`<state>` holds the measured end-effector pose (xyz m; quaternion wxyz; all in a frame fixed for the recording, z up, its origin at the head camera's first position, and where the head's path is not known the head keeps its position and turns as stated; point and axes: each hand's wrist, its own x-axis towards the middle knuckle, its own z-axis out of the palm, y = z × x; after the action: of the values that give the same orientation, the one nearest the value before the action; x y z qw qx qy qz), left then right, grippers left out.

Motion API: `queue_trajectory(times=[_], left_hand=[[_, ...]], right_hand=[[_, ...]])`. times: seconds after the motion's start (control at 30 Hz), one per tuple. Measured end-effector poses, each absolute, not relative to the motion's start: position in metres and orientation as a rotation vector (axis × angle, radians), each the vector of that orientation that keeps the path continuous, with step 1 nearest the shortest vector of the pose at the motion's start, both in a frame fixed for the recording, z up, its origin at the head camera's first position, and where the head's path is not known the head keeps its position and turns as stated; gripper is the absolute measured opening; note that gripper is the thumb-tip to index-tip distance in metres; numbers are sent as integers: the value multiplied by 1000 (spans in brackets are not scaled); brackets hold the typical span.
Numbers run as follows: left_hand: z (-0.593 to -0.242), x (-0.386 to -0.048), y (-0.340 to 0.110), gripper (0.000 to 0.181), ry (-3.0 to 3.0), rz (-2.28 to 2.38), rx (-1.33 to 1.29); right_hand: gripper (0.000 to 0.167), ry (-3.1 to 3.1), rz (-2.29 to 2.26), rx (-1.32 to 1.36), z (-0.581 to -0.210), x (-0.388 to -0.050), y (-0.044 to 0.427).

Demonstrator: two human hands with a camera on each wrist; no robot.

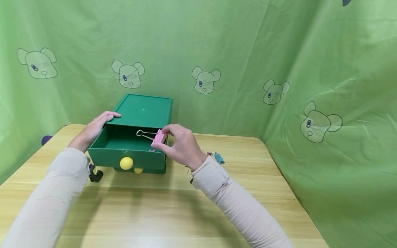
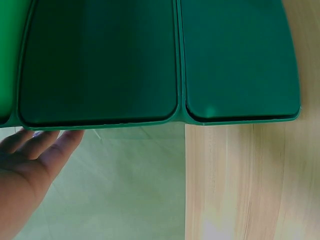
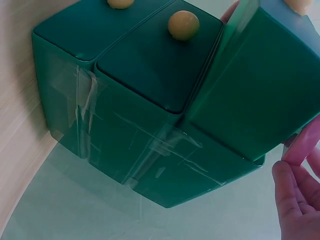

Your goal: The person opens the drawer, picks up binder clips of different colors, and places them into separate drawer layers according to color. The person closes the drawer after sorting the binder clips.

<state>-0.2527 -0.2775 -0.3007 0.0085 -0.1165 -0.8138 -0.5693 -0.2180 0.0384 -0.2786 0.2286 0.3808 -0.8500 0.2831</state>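
Note:
My right hand pinches a large pink binder clip over the right side of the pulled-out top drawer. Its wire handles point left, across the drawer's inside. A small pink piece shows in the drawer below, partly hidden. My left hand rests on the upper left edge of the green drawer cabinet, fingers lying against it. In the right wrist view the pink clip is between thumb and fingers, beside the drawer's outer wall.
On the wooden table, right of the cabinet, lie a blue binder clip and a dark red clip, partly behind my right wrist. Yellow round knobs stick out of the drawer fronts. A green curtain hangs behind.

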Motion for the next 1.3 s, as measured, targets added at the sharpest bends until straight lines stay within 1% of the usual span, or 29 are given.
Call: queue_trajectory(times=[0.93,1.13,1.3], left_hand=[[-306,-260,-280,42,-2526,-1787,-368],[-305,-259,-280,42,-2527,-1773,-374],[-306,-260,-280,40,-2521,-1783,-368]], right_hand=[[46,-2436,778,1020,-280,-216,37],[50,-2417,780,1021,-282,-216,38],[45,-2366,776,1038,-283,-217,40]])
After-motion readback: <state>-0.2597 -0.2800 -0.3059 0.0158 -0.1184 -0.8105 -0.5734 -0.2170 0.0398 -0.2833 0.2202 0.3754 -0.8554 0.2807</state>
